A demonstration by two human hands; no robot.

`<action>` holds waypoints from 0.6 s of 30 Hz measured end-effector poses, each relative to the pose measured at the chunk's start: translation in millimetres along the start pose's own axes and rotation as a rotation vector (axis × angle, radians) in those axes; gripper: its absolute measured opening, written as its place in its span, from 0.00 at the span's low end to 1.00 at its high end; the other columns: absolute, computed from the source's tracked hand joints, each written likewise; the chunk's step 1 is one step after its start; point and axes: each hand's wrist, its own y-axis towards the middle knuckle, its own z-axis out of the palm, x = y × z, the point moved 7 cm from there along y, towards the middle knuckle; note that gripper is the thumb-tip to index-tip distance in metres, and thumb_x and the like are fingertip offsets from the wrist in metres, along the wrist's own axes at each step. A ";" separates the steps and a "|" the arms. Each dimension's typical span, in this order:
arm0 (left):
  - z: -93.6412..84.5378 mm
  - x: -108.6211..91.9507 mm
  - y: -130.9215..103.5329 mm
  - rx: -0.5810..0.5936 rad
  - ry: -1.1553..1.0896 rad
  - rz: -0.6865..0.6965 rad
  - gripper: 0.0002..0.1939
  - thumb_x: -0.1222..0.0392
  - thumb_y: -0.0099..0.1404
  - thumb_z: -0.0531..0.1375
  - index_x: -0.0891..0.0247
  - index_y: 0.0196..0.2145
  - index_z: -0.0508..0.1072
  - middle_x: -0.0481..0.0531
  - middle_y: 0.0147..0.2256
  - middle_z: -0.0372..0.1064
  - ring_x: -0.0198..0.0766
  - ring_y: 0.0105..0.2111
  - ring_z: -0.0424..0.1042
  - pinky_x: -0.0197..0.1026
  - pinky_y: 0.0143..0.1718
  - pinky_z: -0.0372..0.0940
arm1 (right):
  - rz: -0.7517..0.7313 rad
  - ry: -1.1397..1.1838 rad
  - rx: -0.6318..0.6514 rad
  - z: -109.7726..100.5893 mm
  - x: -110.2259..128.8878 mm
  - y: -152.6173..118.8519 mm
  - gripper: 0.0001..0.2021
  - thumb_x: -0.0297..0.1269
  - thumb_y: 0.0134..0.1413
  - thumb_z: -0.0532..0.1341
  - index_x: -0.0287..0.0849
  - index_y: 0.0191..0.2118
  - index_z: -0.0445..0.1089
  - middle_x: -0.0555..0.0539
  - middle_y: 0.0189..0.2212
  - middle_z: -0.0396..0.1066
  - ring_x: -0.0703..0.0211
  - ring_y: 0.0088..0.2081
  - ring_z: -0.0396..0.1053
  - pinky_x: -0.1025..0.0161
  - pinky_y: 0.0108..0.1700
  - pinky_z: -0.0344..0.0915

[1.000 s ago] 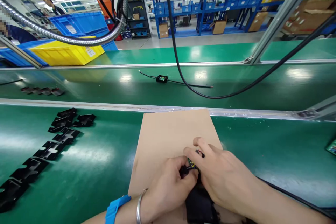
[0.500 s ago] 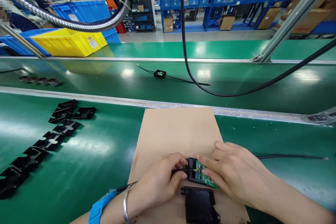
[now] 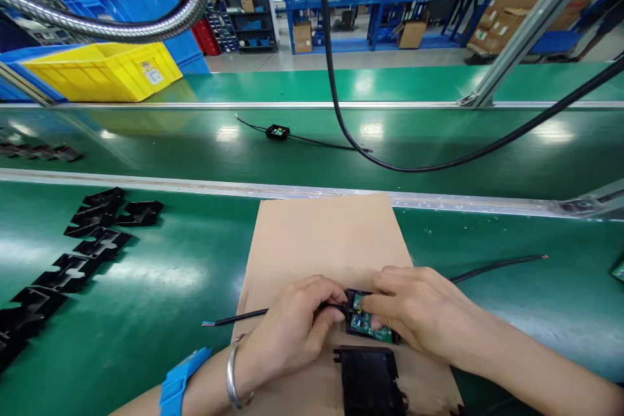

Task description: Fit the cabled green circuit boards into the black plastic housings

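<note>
My left hand [image 3: 305, 322] pinches a black cable [image 3: 238, 318] close to where it enters a small black plastic housing [image 3: 350, 325]. Inside that housing lies a green circuit board [image 3: 365, 325]. The index finger of my right hand [image 3: 414, 309] presses down at the wires by the board's upper part, its thumb near the board's edge. The right fingers partly cover the board and wires. A second black cable [image 3: 497, 267] runs out beyond my right hand. Just below the housing, a black plastic cover [image 3: 368, 377] rests on the cardboard sheet [image 3: 322, 234].
Several black plastic shells [image 3: 102, 244] lie in a row on the green table at left. Behind the metal rail sits another wired housing [image 3: 277, 132]. A thick black cable [image 3: 419, 169] hangs in a loop ahead. A yellow bin [image 3: 107, 71] stands at back left.
The board now sits lower and straighter in the housing, and my right index finger has moved onto the wires. The left cable's free end has swung into view; the right cable tilts upward.
</note>
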 end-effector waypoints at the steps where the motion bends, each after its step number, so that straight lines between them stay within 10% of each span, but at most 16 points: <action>1: 1.6 -0.2 0.2 0.021 0.008 -0.016 0.09 0.68 0.63 0.56 0.60 0.40 0.70 0.48 0.38 0.72 0.38 0.39 0.70 0.40 0.43 0.64 | -0.016 -0.005 -0.014 -0.6 0.2 1.1 0.09 0.32 0.63 0.55 0.47 0.34 0.71 0.51 0.29 0.67 0.61 0.32 0.62 0.62 0.31 0.51; 6: 6.4 -0.5 3.3 0.083 0.072 -0.058 0.29 0.62 0.57 0.63 0.57 0.56 0.63 0.52 0.47 0.70 0.45 0.45 0.69 0.48 0.47 0.64 | -0.112 -0.031 -0.033 -1.6 4.1 7.1 0.09 0.32 0.64 0.56 0.44 0.33 0.71 0.50 0.30 0.68 0.60 0.33 0.61 0.61 0.32 0.51; 18: 9.0 1.1 6.1 0.127 0.183 -0.062 0.27 0.60 0.59 0.62 0.54 0.57 0.63 0.51 0.47 0.70 0.45 0.44 0.70 0.48 0.46 0.64 | -0.307 -0.212 -0.004 -9.7 14.3 21.5 0.11 0.32 0.63 0.57 0.41 0.28 0.70 0.49 0.27 0.68 0.60 0.32 0.62 0.61 0.32 0.54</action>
